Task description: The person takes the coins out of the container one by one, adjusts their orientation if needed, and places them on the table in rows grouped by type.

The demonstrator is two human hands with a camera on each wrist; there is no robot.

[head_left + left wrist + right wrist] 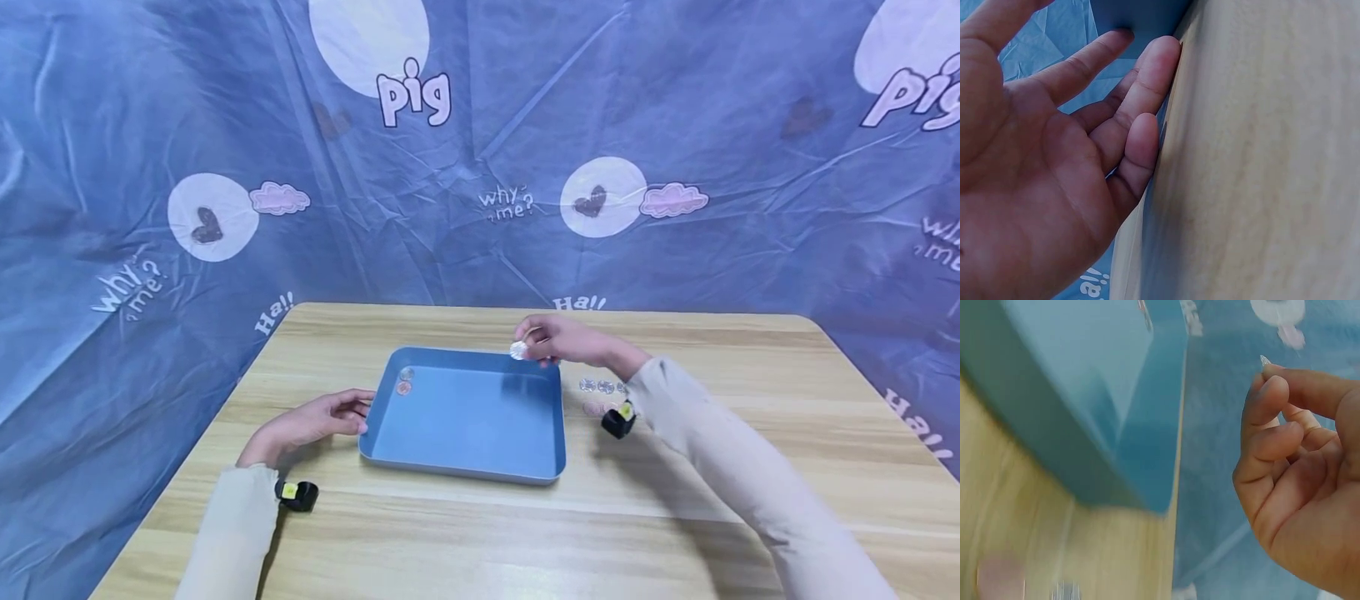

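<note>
My right hand [566, 340] pinches a clear, round faceted disc [518, 350] between thumb and fingertips, above the far right corner of a blue tray [468, 475]. In the right wrist view only the thin edge of this disc [1264, 360] shows past the fingertips. Inside the tray, near its far left corner, lie a clear disc [407, 373] and a pink disc [404, 388], one just nearer than the other. My left hand [322, 421] rests beside the tray's left wall, its fingers loosely bent and fingertips touching the wall. In the left wrist view the palm [1035, 187] holds nothing.
Right of the tray, clear discs [588, 386] lie in a row on the wooden table [480, 533], with pink discs [592, 409] in a nearer row. My right wrist strap and sleeve partly cover them. A blue printed cloth [480, 150] hangs behind the table.
</note>
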